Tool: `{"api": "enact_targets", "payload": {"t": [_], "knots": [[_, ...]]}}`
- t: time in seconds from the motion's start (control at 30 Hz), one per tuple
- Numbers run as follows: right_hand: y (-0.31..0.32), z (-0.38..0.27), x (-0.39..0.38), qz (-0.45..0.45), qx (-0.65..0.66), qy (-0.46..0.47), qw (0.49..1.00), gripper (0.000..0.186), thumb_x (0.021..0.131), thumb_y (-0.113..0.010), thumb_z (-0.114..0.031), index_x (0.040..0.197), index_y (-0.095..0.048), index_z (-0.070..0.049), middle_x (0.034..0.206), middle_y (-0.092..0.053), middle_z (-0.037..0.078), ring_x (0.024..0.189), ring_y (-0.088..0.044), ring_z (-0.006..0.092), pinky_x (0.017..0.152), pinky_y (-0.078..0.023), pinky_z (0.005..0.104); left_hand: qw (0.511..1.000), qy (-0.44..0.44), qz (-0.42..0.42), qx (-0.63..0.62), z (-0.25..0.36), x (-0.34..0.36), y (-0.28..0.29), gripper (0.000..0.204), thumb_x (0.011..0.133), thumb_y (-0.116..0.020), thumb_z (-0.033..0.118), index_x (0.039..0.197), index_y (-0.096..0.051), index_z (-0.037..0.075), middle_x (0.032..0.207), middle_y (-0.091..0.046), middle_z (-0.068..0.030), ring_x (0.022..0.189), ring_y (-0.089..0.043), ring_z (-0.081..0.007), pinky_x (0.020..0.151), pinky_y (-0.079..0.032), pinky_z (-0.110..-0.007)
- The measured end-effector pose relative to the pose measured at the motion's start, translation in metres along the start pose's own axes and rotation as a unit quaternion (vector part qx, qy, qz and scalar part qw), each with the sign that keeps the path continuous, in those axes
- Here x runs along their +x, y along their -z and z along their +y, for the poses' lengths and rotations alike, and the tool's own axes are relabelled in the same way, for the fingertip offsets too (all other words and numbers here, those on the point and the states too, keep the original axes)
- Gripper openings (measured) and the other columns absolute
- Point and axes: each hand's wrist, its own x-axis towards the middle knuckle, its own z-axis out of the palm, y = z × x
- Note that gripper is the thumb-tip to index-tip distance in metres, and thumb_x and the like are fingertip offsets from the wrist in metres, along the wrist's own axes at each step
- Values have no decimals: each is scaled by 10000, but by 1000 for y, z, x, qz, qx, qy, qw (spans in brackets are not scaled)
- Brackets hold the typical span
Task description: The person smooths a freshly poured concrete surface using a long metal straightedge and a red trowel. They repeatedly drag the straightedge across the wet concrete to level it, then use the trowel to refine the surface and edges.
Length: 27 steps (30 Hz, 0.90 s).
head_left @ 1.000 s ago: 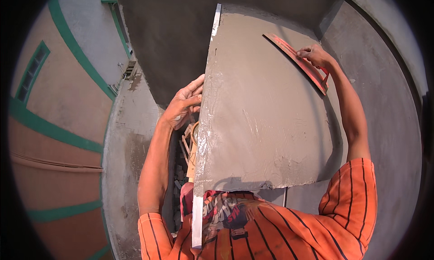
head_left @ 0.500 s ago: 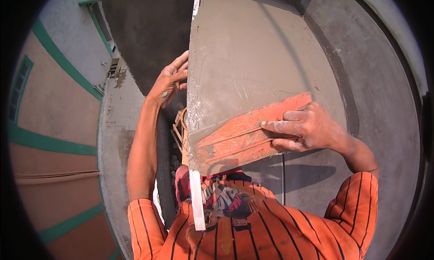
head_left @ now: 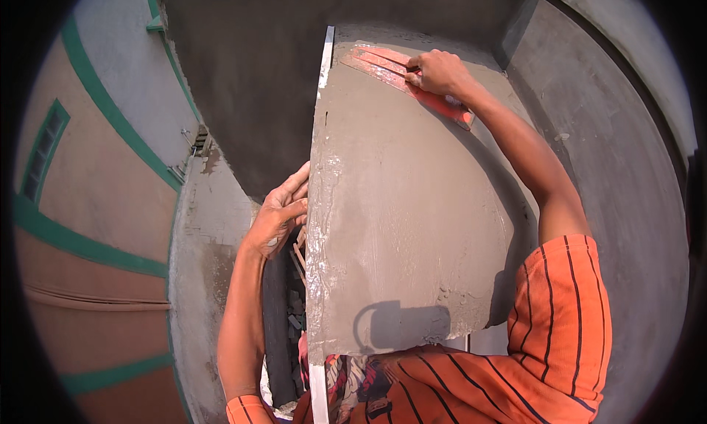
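Note:
My right hand [head_left: 440,72] is closed on an orange plastering float [head_left: 379,64], whose face lies on the wet grey plaster [head_left: 412,203] near the far end of the surface. Grey smears coat parts of the float. Along the plaster's left edge runs a pale straightedge strip [head_left: 318,394]; it shows bare at both ends and is smeared with plaster between them. At mid-length of that edge, my left hand [head_left: 282,218] grips the strip from its outer side. Its fingertips are partly hidden behind the edge.
A dark grey wall face [head_left: 250,78] rises at the far left, and a grey wall [head_left: 604,188] curves along the right. Down to the left are rubble [head_left: 296,313], a pale paved strip [head_left: 213,218] and a brown building wall [head_left: 96,195] with green bands.
My right hand has carried the float from the near end of the plaster to the far end, stretching the arm out. My left hand stays at the left edge. The view has shifted.

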Motion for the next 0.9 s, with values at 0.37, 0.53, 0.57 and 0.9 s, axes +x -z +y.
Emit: {"api": "enact_targets", "payload": {"t": [0.37,0.53,0.57,0.9], "knots": [[-46,264,26,-72,185,-305,931,379,891,-650,-423,1075,-757,-109,1043,-716,155,913,-660,254,821,-491,398,999,19,50,-3,-1,-1,-3,835,792,-692,97,1513,-286,-16,1478,-458,-142,1289,-514,-180,1078,-411,-311],[-76,329,6,-82,221,-351,906,404,917,-612,-423,1107,-744,-92,821,-688,98,710,-572,183,679,-450,370,999,25,27,-15,-1,6,0,740,851,-590,-18,1519,-269,-13,1467,-470,-146,1280,-532,-168,1037,-465,-294],[-79,320,8,-96,232,-354,901,419,923,-605,-419,1118,-737,-72,787,-674,79,634,-540,163,603,-433,350,999,32,34,-12,2,4,-3,744,851,-595,-12,1519,-268,-15,1467,-470,-145,1274,-536,-166,1028,-469,-290],[-34,137,96,-190,393,-195,878,479,926,-620,-482,1118,-704,-51,594,-351,-51,464,-333,73,410,-289,260,999,28,37,-15,2,-11,-8,767,857,-634,38,1529,-266,10,1478,-461,-135,1236,-548,-126,949,-494,-260]]}}
